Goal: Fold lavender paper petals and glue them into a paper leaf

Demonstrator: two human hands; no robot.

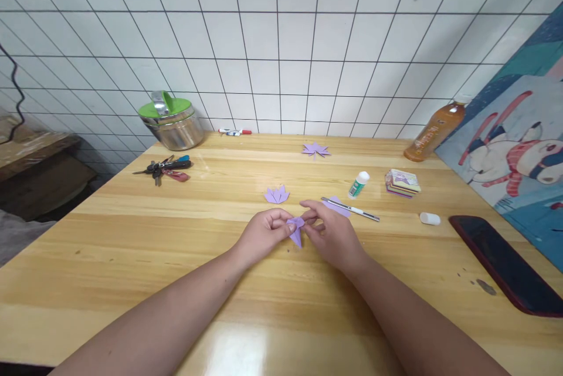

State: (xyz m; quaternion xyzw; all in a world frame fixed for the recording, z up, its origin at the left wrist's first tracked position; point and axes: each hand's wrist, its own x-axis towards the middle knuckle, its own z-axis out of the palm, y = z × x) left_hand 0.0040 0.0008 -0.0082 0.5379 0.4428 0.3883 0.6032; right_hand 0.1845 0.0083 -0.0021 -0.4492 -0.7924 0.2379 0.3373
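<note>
A small piece of folded purple paper (296,233) is pinched between the thumb and fingers of my left hand (268,234), its pointed end facing down toward me. My right hand (332,236) is at the paper's right edge, thumb and fingertips closed in on it, the index finger raised a little. Just beyond lies a purple paper piece with several fanned points (277,195). Next to my right hand a white-and-dark pen (358,211) rests across a flat purple paper (338,206).
Farther back are a larger purple fan of points (315,150), a glue stick (359,185), a stack of coloured paper (402,183) and a marker (234,132). A white cap (430,219), phone (505,264) and bottle (436,129) are right; keys (165,168) and a green-lidded pot (176,124) left.
</note>
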